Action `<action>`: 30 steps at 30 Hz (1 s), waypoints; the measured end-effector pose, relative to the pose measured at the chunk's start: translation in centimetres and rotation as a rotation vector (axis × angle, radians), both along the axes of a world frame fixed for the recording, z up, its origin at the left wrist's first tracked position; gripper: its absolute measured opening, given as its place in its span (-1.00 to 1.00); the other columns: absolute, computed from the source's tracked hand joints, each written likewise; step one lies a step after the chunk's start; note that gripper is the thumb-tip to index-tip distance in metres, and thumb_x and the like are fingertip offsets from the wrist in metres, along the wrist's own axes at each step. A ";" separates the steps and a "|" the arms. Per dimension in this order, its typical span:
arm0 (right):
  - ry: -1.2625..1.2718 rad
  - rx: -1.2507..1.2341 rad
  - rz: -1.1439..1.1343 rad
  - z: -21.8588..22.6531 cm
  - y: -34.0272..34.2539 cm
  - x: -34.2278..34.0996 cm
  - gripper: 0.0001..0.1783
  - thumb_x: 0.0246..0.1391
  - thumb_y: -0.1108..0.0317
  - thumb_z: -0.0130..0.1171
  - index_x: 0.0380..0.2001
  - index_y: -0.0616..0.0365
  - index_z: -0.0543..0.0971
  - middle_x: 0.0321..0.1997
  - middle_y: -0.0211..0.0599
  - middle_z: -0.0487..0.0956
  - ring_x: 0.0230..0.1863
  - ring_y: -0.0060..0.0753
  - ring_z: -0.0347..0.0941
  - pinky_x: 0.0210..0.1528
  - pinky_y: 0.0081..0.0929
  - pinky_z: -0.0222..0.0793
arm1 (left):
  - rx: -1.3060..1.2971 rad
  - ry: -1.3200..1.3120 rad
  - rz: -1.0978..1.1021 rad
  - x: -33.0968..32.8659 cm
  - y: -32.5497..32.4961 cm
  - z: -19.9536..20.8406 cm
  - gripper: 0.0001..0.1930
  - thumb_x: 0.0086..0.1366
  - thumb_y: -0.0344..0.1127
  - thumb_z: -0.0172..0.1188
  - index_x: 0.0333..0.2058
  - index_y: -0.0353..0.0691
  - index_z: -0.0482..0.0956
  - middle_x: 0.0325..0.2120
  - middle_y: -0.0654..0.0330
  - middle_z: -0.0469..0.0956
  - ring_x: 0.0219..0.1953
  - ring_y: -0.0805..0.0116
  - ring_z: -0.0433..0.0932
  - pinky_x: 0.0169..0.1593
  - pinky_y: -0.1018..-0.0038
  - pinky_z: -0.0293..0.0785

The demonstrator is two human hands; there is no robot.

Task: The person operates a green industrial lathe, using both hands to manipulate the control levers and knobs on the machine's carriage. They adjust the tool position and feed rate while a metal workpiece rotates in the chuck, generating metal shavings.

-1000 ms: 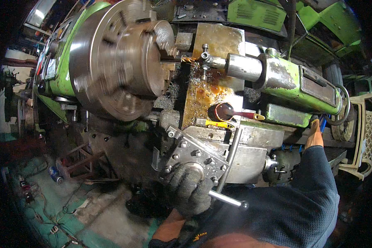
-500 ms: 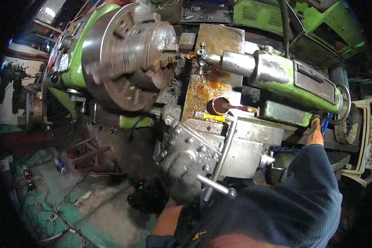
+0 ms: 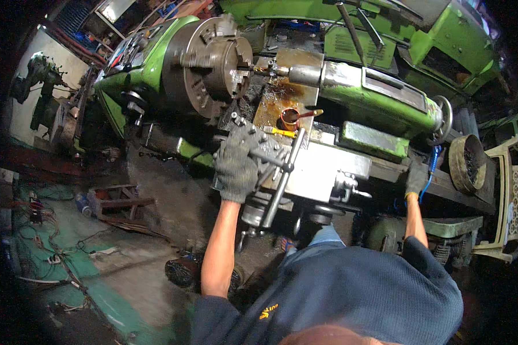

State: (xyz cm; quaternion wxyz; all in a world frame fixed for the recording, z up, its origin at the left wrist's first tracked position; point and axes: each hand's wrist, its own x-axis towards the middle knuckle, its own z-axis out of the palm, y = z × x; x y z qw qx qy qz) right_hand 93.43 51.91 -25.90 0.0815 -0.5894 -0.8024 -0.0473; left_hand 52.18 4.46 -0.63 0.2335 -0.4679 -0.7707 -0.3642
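Observation:
My left hand (image 3: 236, 167), in a grey work glove, lies over the tool post (image 3: 254, 133) of a green lathe, its fingers stretched across the bolted top. Beside it, the tool post's lever bar (image 3: 285, 178) slants toward me. My right hand (image 3: 414, 178), also gloved, is low by the lathe bed under the tailstock (image 3: 374, 92), near a blue coiled hose (image 3: 433, 167); shadow hides its fingers. Blur shows the large chuck (image 3: 207, 69) turning. A drill bit (image 3: 263, 70) points from the tailstock toward the chuck's centre.
A red-rimmed cup (image 3: 289, 118) with a brush and a yellow-handled tool (image 3: 282, 133) sit on the oily carriage. The tailstock handwheel (image 3: 443, 121) and a round pan of dark chips (image 3: 467, 164) are at right. A reddish metal frame (image 3: 118, 201) and cables lie on the floor at left.
The view has pulled back, showing more of both forearms. My right hand now appears lower, apart from the tailstock's underside. My left hand stays on the tool post, and the chuck is blurred in both frames.

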 end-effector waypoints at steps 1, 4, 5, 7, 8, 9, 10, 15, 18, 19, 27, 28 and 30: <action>-0.372 0.204 0.019 -0.6 -3.0 2.0 -0.78 0.30 0.28 -0.02 -0.15 -0.05 0.61 -0.26 -0.29 0.64 -0.20 -0.13 0.60 -0.14 -0.21 0.54 | 0.004 0.005 0.002 -0.2 0.2 -0.4 -0.64 0.02 -0.57 0.13 -0.17 -0.15 0.66 0.00 0.04 0.65 0.12 -0.02 0.58 0.21 0.14 0.46; -0.104 0.487 0.599 -6.8 -9.0 13.3 -0.81 0.22 0.32 0.06 -0.20 -0.06 0.64 -0.19 -0.36 0.68 -0.19 -0.17 0.63 -0.19 -0.26 0.53 | -0.038 -0.052 -0.050 -1.3 0.8 -0.7 -0.69 0.00 -0.47 0.18 -0.22 -0.12 0.68 -0.07 0.02 0.65 0.10 -0.05 0.57 0.20 0.14 0.46; -0.043 0.356 0.649 -8.1 -12.2 15.2 -0.81 0.18 0.32 0.10 -0.19 -0.04 0.64 -0.16 -0.34 0.69 -0.19 -0.15 0.63 -0.20 -0.24 0.52 | -0.030 -0.047 -0.023 -1.2 1.0 -0.6 -0.75 -0.01 -0.42 0.22 -0.29 -0.12 0.68 -0.15 0.04 0.65 0.01 -0.06 0.59 0.11 0.15 0.50; -0.209 -0.498 0.137 -8.8 -20.9 16.1 -0.79 0.08 0.29 0.19 -0.19 -0.04 0.66 -0.19 -0.25 0.71 -0.22 -0.09 0.65 -0.20 -0.14 0.54 | -0.304 -0.037 0.099 -0.5 1.2 0.2 -0.81 0.01 -0.34 0.26 -0.33 -0.10 0.67 -0.23 0.06 0.63 -0.09 -0.05 0.59 -0.01 0.14 0.52; -0.304 -0.555 0.439 -9.8 -25.5 19.5 -0.81 0.07 0.25 0.22 -0.22 -0.04 0.67 -0.25 -0.13 0.71 -0.25 0.00 0.66 -0.23 -0.07 0.53 | -0.265 0.006 0.140 -0.4 1.3 -0.1 -0.83 0.02 -0.31 0.27 -0.34 -0.10 0.66 -0.24 0.06 0.62 -0.12 -0.04 0.59 -0.05 0.12 0.52; -0.364 -0.602 0.747 -11.2 -29.8 23.0 -0.81 0.06 0.20 0.26 -0.26 -0.04 0.68 -0.31 -0.01 0.71 -0.28 0.08 0.67 -0.26 0.01 0.53 | -0.228 0.049 0.185 -0.2 1.2 -0.3 -0.84 0.03 -0.29 0.29 -0.36 -0.10 0.66 -0.26 0.06 0.61 -0.15 -0.04 0.58 -0.08 0.10 0.52; -0.401 -0.919 0.645 -11.1 -33.9 23.6 -0.76 -0.02 0.19 0.35 -0.25 -0.03 0.67 -0.27 0.01 0.71 -0.23 0.11 0.66 -0.20 -0.03 0.54 | -0.201 0.048 0.169 -0.5 0.6 -0.7 -0.82 0.04 -0.28 0.30 -0.33 -0.11 0.67 -0.27 0.06 0.61 -0.17 -0.04 0.59 -0.10 0.10 0.53; -0.391 -1.111 0.445 -9.6 -45.1 28.9 -0.73 -0.07 0.19 0.38 -0.26 -0.02 0.67 -0.27 -0.01 0.71 -0.23 0.12 0.66 -0.20 -0.02 0.53 | -0.214 0.126 0.226 -0.7 1.3 -1.7 -0.74 0.04 -0.24 0.31 -0.28 -0.17 0.69 -0.25 0.06 0.63 -0.15 -0.04 0.60 -0.08 0.11 0.54; -0.358 -1.091 0.393 -9.0 -46.8 30.3 -0.72 -0.09 0.19 0.39 -0.27 -0.01 0.68 -0.27 -0.01 0.70 -0.22 0.13 0.65 -0.20 -0.01 0.53 | -0.187 0.135 0.195 -0.5 1.5 -1.4 -0.78 0.06 -0.31 0.27 -0.28 -0.18 0.69 -0.25 0.04 0.63 -0.16 -0.04 0.61 -0.05 0.10 0.53; -0.352 -1.084 0.384 -8.7 -47.1 30.7 -0.71 -0.10 0.19 0.40 -0.27 0.00 0.68 -0.27 -0.02 0.70 -0.22 0.14 0.65 -0.20 -0.01 0.53 | -0.224 0.080 0.218 -0.3 1.3 -1.2 -0.79 0.08 -0.33 0.26 -0.28 -0.17 0.70 -0.26 0.05 0.63 -0.18 -0.04 0.60 -0.04 0.10 0.53; -0.294 -0.869 0.446 -8.6 -42.1 29.2 -0.67 -0.17 0.18 0.44 -0.28 0.03 0.68 -0.27 -0.04 0.70 -0.21 0.17 0.64 -0.19 0.00 0.53 | -0.367 0.089 0.304 -0.2 1.9 -1.1 -0.77 -0.03 -0.28 0.28 -0.32 -0.04 0.72 -0.21 0.09 0.65 -0.07 -0.01 0.59 0.04 0.14 0.52; -0.281 -0.818 0.465 -8.6 -40.0 27.8 -0.66 -0.17 0.18 0.45 -0.28 0.03 0.68 -0.27 -0.04 0.69 -0.21 0.17 0.63 -0.19 0.01 0.52 | -0.296 0.092 0.268 -0.5 1.9 -1.1 -0.77 -0.03 -0.28 0.28 -0.32 -0.07 0.71 -0.23 0.06 0.65 -0.09 -0.03 0.59 0.01 0.12 0.52; -0.285 -0.723 0.485 -8.1 -34.4 24.5 -0.76 0.08 0.17 0.23 -0.29 0.06 0.69 -0.19 0.02 0.68 -0.15 0.13 0.62 -0.15 0.02 0.50 | -0.215 0.086 0.230 -0.6 0.7 -1.0 -0.79 -0.03 -0.29 0.28 -0.34 -0.11 0.68 -0.28 0.03 0.63 -0.14 -0.07 0.59 -0.05 0.08 0.53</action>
